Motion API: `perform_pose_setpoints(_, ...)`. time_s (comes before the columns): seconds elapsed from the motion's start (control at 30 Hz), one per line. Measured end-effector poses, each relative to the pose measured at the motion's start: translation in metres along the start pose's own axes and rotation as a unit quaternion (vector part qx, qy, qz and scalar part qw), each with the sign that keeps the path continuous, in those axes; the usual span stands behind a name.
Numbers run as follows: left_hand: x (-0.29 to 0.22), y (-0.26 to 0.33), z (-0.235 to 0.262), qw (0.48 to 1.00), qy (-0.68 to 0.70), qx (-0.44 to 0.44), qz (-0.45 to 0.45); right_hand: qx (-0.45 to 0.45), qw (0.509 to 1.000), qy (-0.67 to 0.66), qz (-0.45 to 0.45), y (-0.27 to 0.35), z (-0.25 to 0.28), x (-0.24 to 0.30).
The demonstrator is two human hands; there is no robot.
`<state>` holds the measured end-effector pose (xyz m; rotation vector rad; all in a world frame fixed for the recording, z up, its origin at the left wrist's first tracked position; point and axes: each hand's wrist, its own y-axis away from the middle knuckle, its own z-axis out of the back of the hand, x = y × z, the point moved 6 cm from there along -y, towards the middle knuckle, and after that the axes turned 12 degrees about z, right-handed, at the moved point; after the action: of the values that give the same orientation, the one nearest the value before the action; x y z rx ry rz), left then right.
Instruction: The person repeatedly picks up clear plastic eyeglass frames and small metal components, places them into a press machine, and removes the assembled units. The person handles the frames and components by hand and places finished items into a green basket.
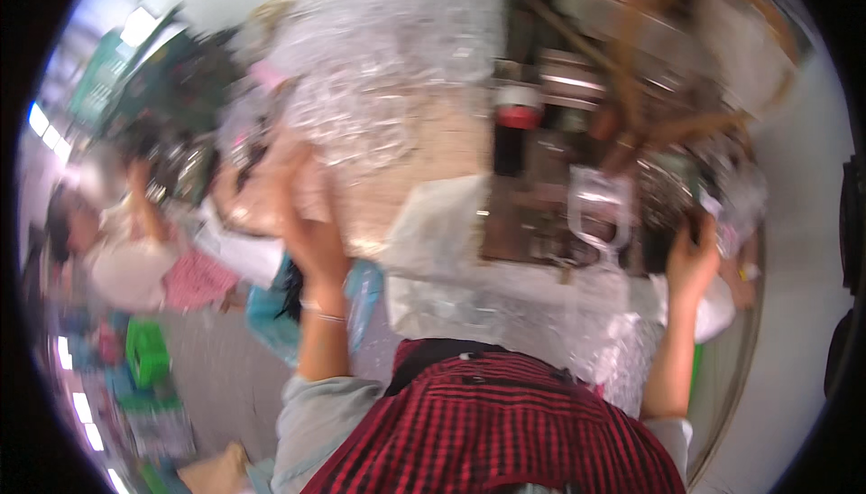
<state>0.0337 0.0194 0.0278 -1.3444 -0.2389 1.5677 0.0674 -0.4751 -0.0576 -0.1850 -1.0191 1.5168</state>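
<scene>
The picture is smeared by motion. My left hand (311, 228) reaches over the left part of the table, thumb and fingers apart, with nothing visible in it. Beyond it lies a large heap of clear plastic pieces (370, 52), too blurred to name more exactly. Far to the right, my right hand (693, 264) is raised at the table's edge, its thumb and fingertips apart. A dark, shiny heap (663, 192) and a clear plastic bag (744, 192) are nearest to it. Between my hands, a clear plastic frame-shaped piece (599, 210) lies on a dark surface.
A white sheet (437, 223) covers part of the wooden tabletop (451, 133). A black bottle-like thing with a red band (516, 129) stands near a brown hoop (631, 52). Blue plastic (363, 300) hangs below my left forearm. Another person (126, 259) sits at left, near a green crate (147, 351).
</scene>
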Motion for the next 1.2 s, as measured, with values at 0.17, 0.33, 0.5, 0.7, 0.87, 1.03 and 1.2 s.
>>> perform_pose_setpoints(0.17,0.066,-0.054,-0.064,0.913,-0.266,0.193,-0.244,0.104,0.987,-0.045,-0.115,-0.007,0.024,0.011)
perform_pose_setpoints(0.33,0.156,-0.047,-0.123,0.919,-0.227,0.247,-0.209,0.115,0.991,0.013,-0.063,0.002,0.010,0.022)
perform_pose_setpoints(0.5,0.096,-0.075,-0.111,0.984,-0.063,0.117,-0.121,0.093,0.985,0.144,0.021,-0.007,-0.004,0.033)
perform_pose_setpoints(0.7,0.050,0.023,-0.106,0.870,0.361,0.099,0.321,0.042,0.996,0.074,0.024,-0.026,-0.018,0.037)
perform_pose_setpoints(0.87,-0.097,0.024,-0.044,0.859,0.491,0.094,0.113,0.049,0.963,-0.195,-0.181,-0.035,-0.014,0.020)
perform_pose_setpoints(1.03,-0.176,0.025,-0.038,0.622,0.608,0.493,0.018,0.029,0.926,-0.373,-0.046,-0.073,-0.007,0.126)
perform_pose_setpoints(1.2,-0.156,-0.027,-0.061,0.886,0.410,0.206,-0.070,0.031,0.802,-0.584,-0.124,-0.054,-0.040,0.150)
